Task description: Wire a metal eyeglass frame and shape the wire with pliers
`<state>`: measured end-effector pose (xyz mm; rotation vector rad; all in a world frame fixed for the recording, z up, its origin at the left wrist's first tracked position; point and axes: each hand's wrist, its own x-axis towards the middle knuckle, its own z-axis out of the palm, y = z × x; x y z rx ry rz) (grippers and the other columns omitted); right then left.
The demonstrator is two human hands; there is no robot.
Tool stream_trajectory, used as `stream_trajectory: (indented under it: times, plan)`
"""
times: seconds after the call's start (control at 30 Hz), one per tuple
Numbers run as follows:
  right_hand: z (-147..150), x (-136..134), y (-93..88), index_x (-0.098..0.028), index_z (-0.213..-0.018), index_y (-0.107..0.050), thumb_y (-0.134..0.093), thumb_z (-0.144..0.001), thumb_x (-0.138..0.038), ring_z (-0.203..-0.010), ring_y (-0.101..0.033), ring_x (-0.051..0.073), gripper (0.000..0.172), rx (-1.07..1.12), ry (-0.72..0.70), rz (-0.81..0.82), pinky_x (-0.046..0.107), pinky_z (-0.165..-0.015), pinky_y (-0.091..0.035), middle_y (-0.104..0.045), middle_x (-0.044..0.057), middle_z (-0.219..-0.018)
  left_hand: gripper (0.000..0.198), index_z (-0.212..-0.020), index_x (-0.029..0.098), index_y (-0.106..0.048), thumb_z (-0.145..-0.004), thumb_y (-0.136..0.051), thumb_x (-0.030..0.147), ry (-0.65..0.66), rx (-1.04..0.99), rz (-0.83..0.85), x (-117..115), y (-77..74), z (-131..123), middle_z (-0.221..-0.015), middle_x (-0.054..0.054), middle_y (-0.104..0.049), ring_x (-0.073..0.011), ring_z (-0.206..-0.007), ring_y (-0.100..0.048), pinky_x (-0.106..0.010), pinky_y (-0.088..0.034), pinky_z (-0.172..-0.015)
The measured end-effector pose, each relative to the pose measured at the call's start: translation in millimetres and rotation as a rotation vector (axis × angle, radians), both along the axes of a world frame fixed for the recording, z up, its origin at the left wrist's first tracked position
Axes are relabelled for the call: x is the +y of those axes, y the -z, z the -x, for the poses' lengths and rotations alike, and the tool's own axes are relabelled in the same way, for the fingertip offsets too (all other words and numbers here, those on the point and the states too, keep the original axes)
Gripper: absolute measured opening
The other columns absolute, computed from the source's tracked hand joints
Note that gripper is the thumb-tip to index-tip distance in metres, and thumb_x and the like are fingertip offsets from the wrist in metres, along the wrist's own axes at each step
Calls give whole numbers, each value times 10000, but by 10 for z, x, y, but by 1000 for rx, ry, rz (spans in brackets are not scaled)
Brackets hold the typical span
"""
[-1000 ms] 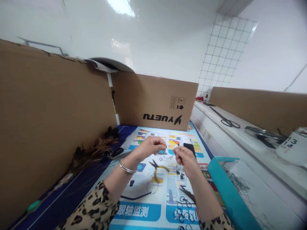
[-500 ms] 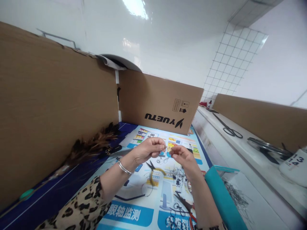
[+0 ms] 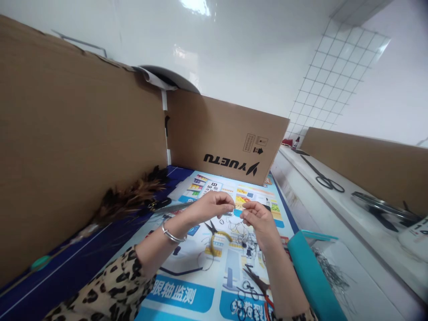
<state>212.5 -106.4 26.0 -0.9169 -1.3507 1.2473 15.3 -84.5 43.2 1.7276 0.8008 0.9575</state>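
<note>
Over the middle of the mat (image 3: 219, 276) | left hand (image 3: 214, 207) is pinching a thin wire (image 3: 238, 206), seemingly lying left-to-right toward the right hand (image 3: 259, 223) | right fingers are standing narrow, grip cannot be told | loose wires (image 3: 245, 240) are lying nearside, closer to the right hand.

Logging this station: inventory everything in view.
Yellow-handled pliers: one, yellow, mat
Red-handled pliers: one, red, right foreground
Wire pieces: uncountable, dark, mat, box
Rings: several, black, foreground
Printed mat: one, white-blue, tabletop
Box: one, teal, right
Scissors: one, dark, ledge
Container: one, white, ledge
Cardboard panels: three, brown, left, back, right
Feathers: several, brown, left
Wall grid: one, grey, upper right
Bracelet: one, silver, left wrist
Sleeves: two, leopard-print, forearms
Hands: two, bare, over mat
</note>
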Motion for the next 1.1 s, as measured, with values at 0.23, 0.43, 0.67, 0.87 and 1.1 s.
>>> stream_trajectory:
  times: [0.23,0.43,0.67,0.87,1.1]
  plan:
    - [23,6,14,-167,-856,-581,-658,-709,-221,-533,-461,85,174,109,25,82,220,-526,-328,-623,8,-661,126,-859,183,-637,-798,-560,262,-29,335,-455,-55,-127,112,-854,-30,-614,-145,-795,-553,-289,-438,-754]
    - [67,0,69,-168,-835,-577,-667,-684,-212,-529,-475,91,181,157,27,113,219,-504,-324,-606,-4,-639,168,-941,197,-622,-784,-589,249,2,405,-656,-146,-170,143,-1100,-73,-570,-194,-1039,-509,-341,-380,-914]
    - [148,-14,107,-176,-829,-577,-696,-645,-237,-543,-493,94,227,224,-9,221,217,-500,-352,-588,-12,-649,226,-974,217,-636,-755,-621,271,55,500,-618,-163,-148,144,-1187,-80,-553,-232,-1103,-497,-343,-374,-932]
    - [169,-29,129,-174,-806,-580,-692,-652,-248,-569,-510,98,204,251,-6,233,216,-510,-359,-587,-7,-652,129,-846,204,-679,-757,-613,272,13,537,-643,-167,-125,112,-1154,-71,-598,-228,-1041,-552,-323,-391,-906]
    - [-2,-72,-26,-201,-900,-601,-653,-712,-323,-651,-533,126,231,-91,-5,19,255,-590,-397,-627,12,-775,125,-820,207,-680,-790,-578,274,22,557,-669,-204,-170,132,-1140,-72,-623,-222,-1088,-544,-321,-392,-905]
